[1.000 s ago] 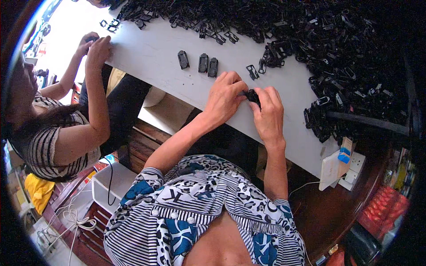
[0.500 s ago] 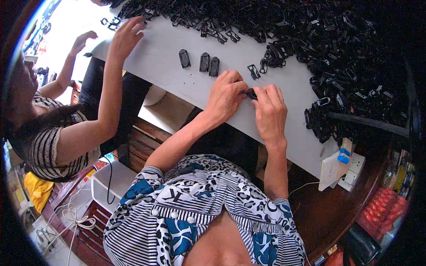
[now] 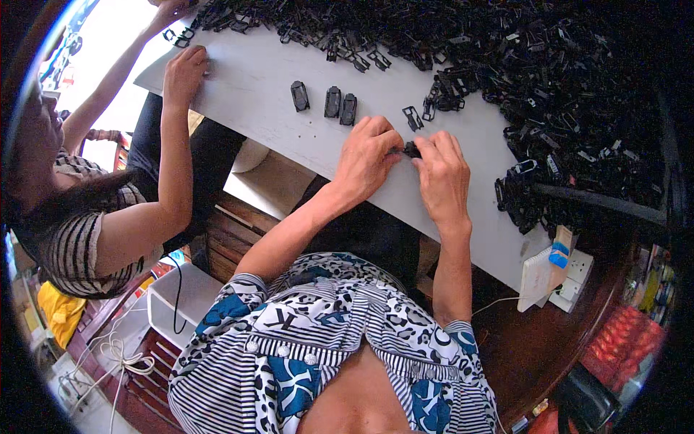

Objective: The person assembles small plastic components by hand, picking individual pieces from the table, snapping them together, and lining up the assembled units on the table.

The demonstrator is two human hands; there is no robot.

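Observation:
Near the table's front edge, my left hand and my right hand are closed on one small black plastic part, its shape largely covered by my fingers. Just beyond them lies a black open frame piece. To the left on the white table lie three black oblong parts: one apart, and two side by side, the left one and the right one.
A large heap of black plastic pieces covers the far and right side of the table. At left a co-worker's hand rests on the table edge. A notepad and white power strip stand at the right corner.
My right hand has shifted slightly right and down, showing a little more of the black part. The co-worker's near hand has drawn back; their other hand has reached up and away.

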